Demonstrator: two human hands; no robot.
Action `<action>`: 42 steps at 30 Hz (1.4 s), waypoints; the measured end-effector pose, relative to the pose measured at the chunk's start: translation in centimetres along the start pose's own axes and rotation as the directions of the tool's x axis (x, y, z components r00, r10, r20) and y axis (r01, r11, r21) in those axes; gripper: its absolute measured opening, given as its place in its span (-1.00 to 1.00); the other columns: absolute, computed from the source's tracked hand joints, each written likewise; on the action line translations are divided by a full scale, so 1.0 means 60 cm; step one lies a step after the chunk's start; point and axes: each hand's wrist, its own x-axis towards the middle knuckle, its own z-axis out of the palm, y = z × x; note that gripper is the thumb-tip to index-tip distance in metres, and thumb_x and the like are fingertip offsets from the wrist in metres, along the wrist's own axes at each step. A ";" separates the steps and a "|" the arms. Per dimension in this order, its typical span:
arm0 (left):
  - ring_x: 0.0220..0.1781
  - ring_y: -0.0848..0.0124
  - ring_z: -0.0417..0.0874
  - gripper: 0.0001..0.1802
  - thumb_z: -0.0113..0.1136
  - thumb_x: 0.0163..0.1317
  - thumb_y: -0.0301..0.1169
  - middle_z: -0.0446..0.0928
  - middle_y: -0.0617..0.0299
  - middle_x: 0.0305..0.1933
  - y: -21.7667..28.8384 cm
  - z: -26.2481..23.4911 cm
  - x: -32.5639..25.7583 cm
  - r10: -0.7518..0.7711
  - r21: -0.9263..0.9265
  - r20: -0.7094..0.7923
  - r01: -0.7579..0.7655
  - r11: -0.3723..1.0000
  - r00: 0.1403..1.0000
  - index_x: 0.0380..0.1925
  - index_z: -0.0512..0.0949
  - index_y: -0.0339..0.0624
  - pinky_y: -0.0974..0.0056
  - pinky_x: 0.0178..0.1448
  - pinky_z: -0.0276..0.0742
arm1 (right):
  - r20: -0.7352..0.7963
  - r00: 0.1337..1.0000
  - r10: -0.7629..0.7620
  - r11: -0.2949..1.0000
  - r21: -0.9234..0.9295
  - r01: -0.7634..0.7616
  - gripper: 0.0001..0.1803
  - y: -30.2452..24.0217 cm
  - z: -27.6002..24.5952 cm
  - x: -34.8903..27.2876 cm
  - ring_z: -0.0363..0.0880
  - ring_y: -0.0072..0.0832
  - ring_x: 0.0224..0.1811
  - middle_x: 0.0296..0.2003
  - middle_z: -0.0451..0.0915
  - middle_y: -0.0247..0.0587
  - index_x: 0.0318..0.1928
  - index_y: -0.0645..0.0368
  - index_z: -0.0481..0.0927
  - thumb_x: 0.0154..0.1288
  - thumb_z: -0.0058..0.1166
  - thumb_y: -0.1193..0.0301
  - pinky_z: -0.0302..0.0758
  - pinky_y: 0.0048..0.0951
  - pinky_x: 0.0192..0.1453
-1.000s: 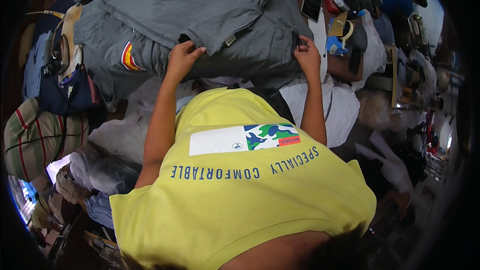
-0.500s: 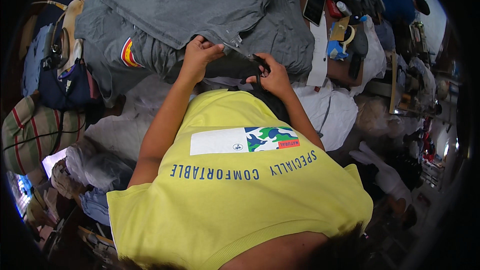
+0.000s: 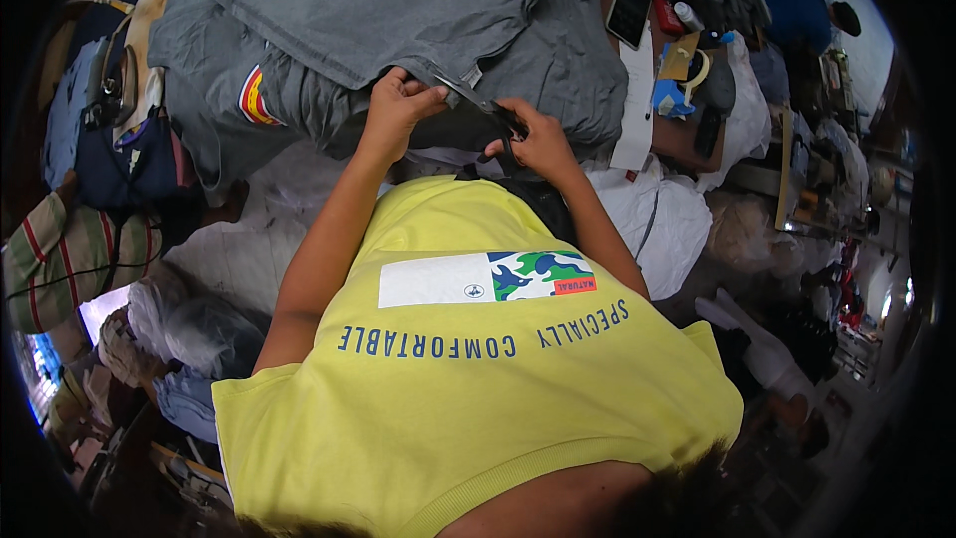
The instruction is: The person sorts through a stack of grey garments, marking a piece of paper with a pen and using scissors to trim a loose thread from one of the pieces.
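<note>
Grey garments (image 3: 368,10) lie spread in layers in front of me, one with a red and yellow curved print on it. My left hand (image 3: 403,108) pinches the near edge of the top grey garment between thumb and fingers. In my right hand (image 3: 536,139) is a pair of scissors (image 3: 505,122) with black handles. Its blades reach left, close to the pinched cloth edge and my left fingertips. A small pale label (image 3: 472,74) shows on the garment just beyond the blades. Whether the blades touch the cloth I cannot tell.
Right of the garments, a phone (image 3: 628,12), a tape roll (image 3: 695,75) and a paper strip (image 3: 634,100) lie on a brown table. White plastic (image 3: 667,224) hangs below. A person in a striped garment (image 3: 75,259) is at the left, beside a dark blue cloth (image 3: 129,174).
My right hand and the scissors have shifted slightly up and left, nearer to my left fingertips. My left hand keeps its pinch. At the left, the person in stripes has moved a little.
</note>
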 end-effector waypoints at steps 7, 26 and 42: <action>-0.20 0.43 0.57 -0.73 0.16 0.06 -0.59 0.53 0.15 -0.22 -0.015 0.002 0.004 0.046 -0.106 -0.105 -0.057 0.993 0.993 -0.19 0.41 -0.34 0.36 -0.07 0.51 | -0.088 0.995 -0.037 0.997 -0.071 0.031 -0.34 0.033 0.015 -0.005 0.44 -0.37 -0.67 -0.67 0.43 -0.25 -0.09 0.09 0.45 -0.30 0.43 0.25 0.35 -0.44 -0.52; -0.22 0.45 0.56 -0.78 0.11 0.09 -0.60 0.53 0.22 -0.23 -0.020 0.006 0.006 0.016 -0.245 -0.187 -0.063 0.968 0.982 -0.22 0.44 -0.31 0.38 -0.09 0.50 | -0.087 0.992 -0.095 0.987 -0.141 0.082 -0.35 0.018 0.007 0.005 0.52 -0.35 -0.64 -0.67 0.48 -0.14 -0.11 0.09 0.45 -0.28 0.41 0.17 0.36 -0.43 -0.53; -0.17 0.46 0.55 -0.79 0.12 0.11 -0.58 0.53 0.23 -0.21 -0.015 0.007 0.002 0.025 -0.168 -0.130 -0.047 0.985 0.991 -0.22 0.44 -0.28 0.35 -0.04 0.48 | -0.068 0.997 -0.038 0.989 -0.145 0.028 -0.37 0.007 0.010 0.019 0.48 -0.28 -0.66 -0.73 0.40 -0.20 -0.11 0.06 0.46 -0.26 0.39 0.16 0.37 -0.36 -0.52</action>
